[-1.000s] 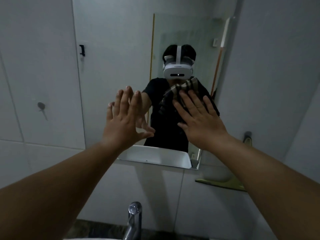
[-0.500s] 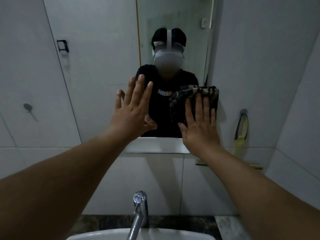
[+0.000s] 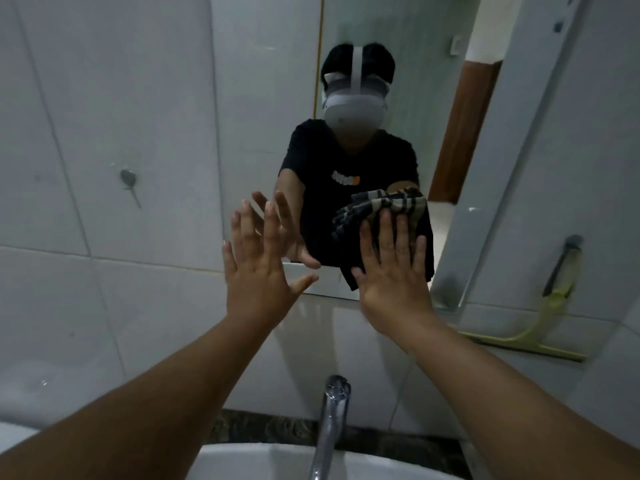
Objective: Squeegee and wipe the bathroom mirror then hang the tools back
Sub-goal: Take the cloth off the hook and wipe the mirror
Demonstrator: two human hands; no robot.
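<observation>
Striped cloth [image 3: 377,211] under flat right hand [image 3: 391,278] on mirror [image 3: 381,46] | left hand [image 3: 256,271] open, empty

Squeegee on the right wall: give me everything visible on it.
The squeegee hangs on the tiled wall right of the mirror, blade down. It looks like pale yellow-green plastic: a dark handle at the top, a neck that flares into a long straight blade. Neither hand touches it. The hook that holds it cannot be made out.
</observation>
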